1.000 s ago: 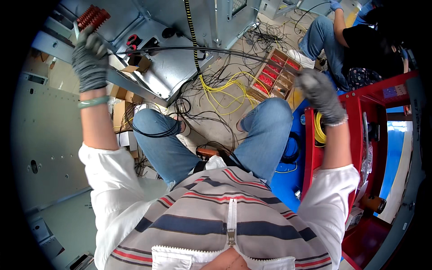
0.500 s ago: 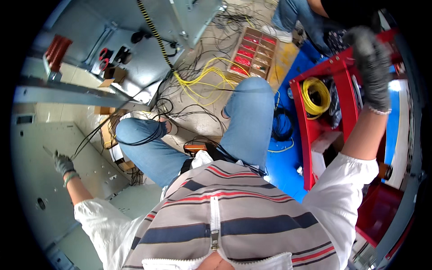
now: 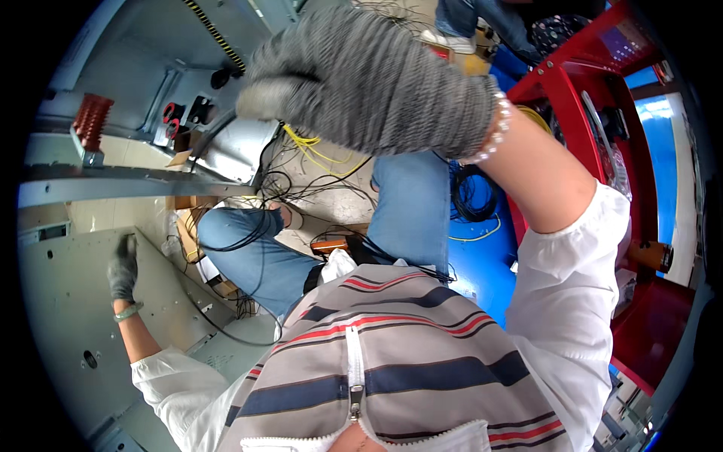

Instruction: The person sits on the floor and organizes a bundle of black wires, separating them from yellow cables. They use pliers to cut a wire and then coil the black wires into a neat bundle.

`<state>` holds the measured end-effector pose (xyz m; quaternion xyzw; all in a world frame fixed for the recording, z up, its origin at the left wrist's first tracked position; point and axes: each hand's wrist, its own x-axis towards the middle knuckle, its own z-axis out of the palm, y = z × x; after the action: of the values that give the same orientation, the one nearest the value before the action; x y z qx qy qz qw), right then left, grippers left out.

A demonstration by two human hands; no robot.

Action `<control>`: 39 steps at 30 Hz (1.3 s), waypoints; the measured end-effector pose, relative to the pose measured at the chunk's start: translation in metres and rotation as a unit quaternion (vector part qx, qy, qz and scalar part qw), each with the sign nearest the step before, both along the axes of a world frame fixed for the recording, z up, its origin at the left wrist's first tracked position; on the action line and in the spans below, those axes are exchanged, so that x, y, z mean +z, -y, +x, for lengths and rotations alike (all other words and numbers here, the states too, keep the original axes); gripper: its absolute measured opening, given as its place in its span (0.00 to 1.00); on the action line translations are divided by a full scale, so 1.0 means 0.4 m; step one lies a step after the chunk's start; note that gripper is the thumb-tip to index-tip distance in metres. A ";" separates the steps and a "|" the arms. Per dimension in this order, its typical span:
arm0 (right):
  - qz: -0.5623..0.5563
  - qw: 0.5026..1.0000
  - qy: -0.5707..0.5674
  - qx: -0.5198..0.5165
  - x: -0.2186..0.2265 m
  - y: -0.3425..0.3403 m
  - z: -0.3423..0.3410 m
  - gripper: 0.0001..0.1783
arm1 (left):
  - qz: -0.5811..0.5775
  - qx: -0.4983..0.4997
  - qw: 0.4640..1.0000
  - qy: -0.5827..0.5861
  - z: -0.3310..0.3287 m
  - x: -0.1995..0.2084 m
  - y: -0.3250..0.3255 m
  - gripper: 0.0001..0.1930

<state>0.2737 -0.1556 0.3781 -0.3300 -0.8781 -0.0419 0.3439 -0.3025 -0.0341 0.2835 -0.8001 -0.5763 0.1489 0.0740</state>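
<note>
Hiding some yellow cables (image 3: pixel 300 140): right hand (image 3: pixel 365 83); left hand (image 3: pixel 123 271), hold unclear.

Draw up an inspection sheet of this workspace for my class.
Surface: pale floor, with a blue area on the right.
Job's things: black cables looped over the left knee.
Clutter: cardboard boxes beside the left leg.
Hands: left hand gloved, before a grey panel; right hand gloved, raised near the camera; grips unclear.
Cables: yellow cables, loose; black coil on the blue.
Surroundings: red cart right; another person's leg beyond.
</note>
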 end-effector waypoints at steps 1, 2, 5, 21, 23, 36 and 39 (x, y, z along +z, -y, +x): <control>-0.106 0.991 -0.075 -0.001 0.009 0.012 -0.035 0.11 | 0.035 -0.017 0.977 0.208 0.159 0.090 0.042 0.17; -0.218 0.965 -0.146 0.007 -0.006 0.001 -0.075 0.10 | 0.053 -0.060 0.915 0.395 0.304 0.165 0.090 0.16; -0.126 0.985 -0.108 0.037 -0.029 -0.024 -0.139 0.11 | -0.114 -0.132 0.805 0.567 0.637 0.317 0.234 0.19; 0.011 0.989 0.145 -0.004 -0.196 -0.011 0.286 0.15 | 0.140 -0.016 0.963 0.228 0.166 0.137 0.103 0.12; 0.011 0.986 0.158 -0.042 -0.217 0.037 0.383 0.16 | 0.149 0.083 0.962 0.212 -0.019 0.102 0.063 0.15; -0.379 0.872 -0.270 -0.152 -0.035 0.223 0.314 0.14 | -0.107 0.379 0.918 -0.054 -0.586 -0.065 0.147 0.16; -0.285 0.922 -0.237 -0.114 -0.074 0.208 0.288 0.11 | -0.255 0.394 0.883 0.020 -0.630 -0.072 0.140 0.13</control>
<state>0.3889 -0.2390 0.3485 -0.5123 -0.7021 0.2504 0.4265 -0.5545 -0.0900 0.2548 -0.5013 -0.7875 0.2911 -0.2091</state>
